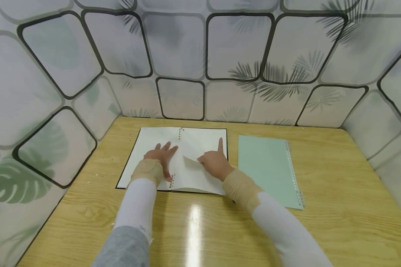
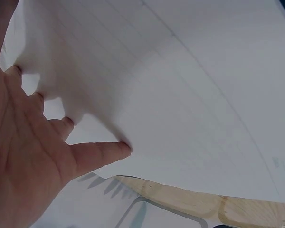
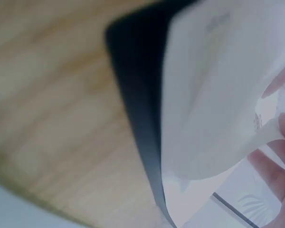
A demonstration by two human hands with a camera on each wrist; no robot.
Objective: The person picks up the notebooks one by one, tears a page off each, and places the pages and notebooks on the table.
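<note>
An open notebook (image 1: 204,136) with blank white pages, dark cover edges and ring binding at its middle lies on the table. My left hand (image 1: 158,157) rests on its left page, fingers spread and thumb near the binding; the left wrist view shows the fingertips on the faintly lined paper. Over the right half, my right hand (image 1: 215,163) pinches a page (image 3: 213,137) between thumb and fingers, its index finger pointing away. That page is lifted and curls up in the right wrist view, with the dark cover (image 3: 137,90) beneath.
To the right of the open notebook lies a pale green spiral notebook (image 1: 265,167), its coil along the right side. The wooden table (image 1: 337,207) meets patterned walls (image 1: 180,98) at the back and both sides.
</note>
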